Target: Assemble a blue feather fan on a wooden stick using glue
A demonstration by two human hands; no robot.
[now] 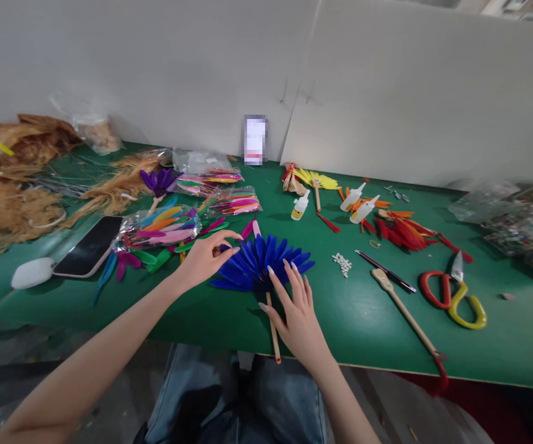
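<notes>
A blue feather fan (252, 262) lies spread on the green table in front of me, its thin wooden handle (273, 333) pointing toward the front edge. At the fan's left side, my left hand (207, 254) is closed, thumb and fingertips pinched on a blue feather. My right hand (295, 302) rests over the fan's lower right part with its fingers stretched out. Those fingertips touch the feathers close to where they meet the handle, and the thumb is beside the handle. A pink feather (256, 228) lies just behind the fan.
Left are bagged coloured feathers (165, 227), a black-screened phone (89, 246), a white case (32, 273) and tan fibres (12, 209). Rightward lie glue bottles (300, 205), white beads (342, 264), a pen (387, 271), a wooden stick (408, 314), scissors (456, 290) and a yellow fan (319, 180).
</notes>
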